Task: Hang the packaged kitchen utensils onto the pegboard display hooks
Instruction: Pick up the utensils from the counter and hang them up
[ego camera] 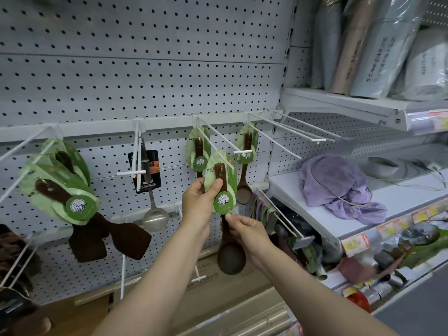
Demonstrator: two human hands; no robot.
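Fingers (213, 187): on our left hand (198, 202) we see the thumb pressed on the front of the green card and the others curled behind it, pinching the card; on our right hand (244, 229) the fingers pinch the spoon's handle just under the card
Held spoon (229, 253): dark wooden spoon, bowl down, upright between our two hands; its green card (221, 183) sits at the white hook (218, 141), with the wire crossing the card's top edge; whether the wire passes through the card's hole we cannot tell
Same hook: another carded wooden spoon (198, 151) hangs further back, close to the pegboard (145, 81)
Hook to the right: one more carded spoon (246, 166) hangs there, bowl down, just beside the held one
Hook to the left: a metal ladle (155, 214) on a black card hangs alone
Far left: several dark wooden spatulas (101, 238) on green cards hang bunched on one hook
Right shelves: a purple cloth (339, 187) lies crumpled on the middle shelf (303, 214); wrapped rolls (363, 44) stand on the shelf above
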